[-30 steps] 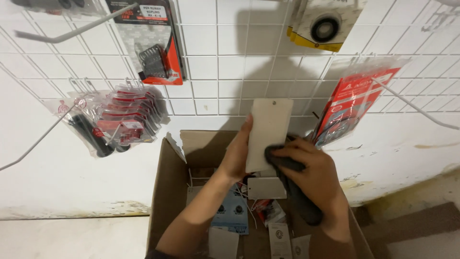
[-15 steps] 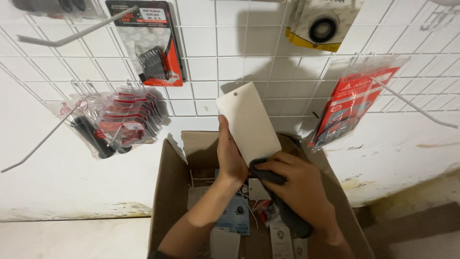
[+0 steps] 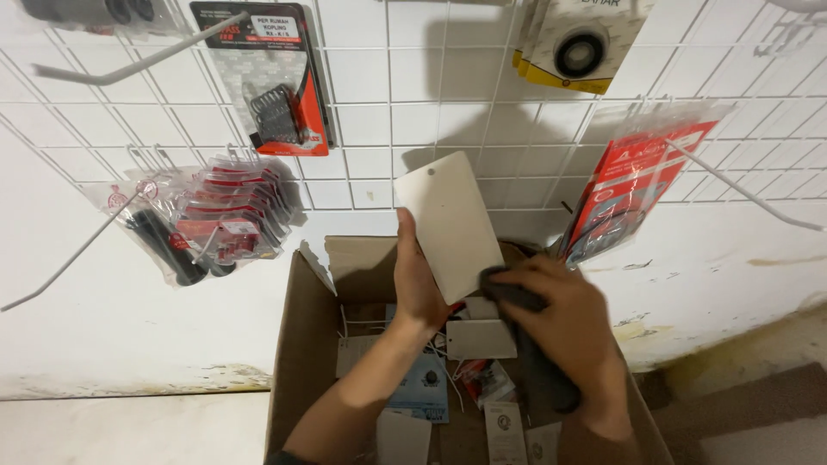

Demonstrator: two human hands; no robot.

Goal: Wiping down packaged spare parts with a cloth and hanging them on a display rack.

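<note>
The left hand point(image 3: 419, 284) grips 1 pale backing card point(image 3: 448, 224) by its lower edge, raised over the open cardboard box point(image 3: 297, 362) toward the wire grid point(image 3: 362, 129). The right hand point(image 3: 564, 331) is closed on what looks like a dark cloth point(image 3: 538, 379), touching the card's lower corner.

cardboard box point(image 3: 301, 344), carded packets point(image 3: 481, 338) inside

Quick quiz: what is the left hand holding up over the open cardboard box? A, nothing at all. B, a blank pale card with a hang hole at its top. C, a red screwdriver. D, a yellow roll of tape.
B: the left hand grips a blank pale card by its lower edge above the open cardboard box, while the right hand presses a dark cloth against it.
</note>
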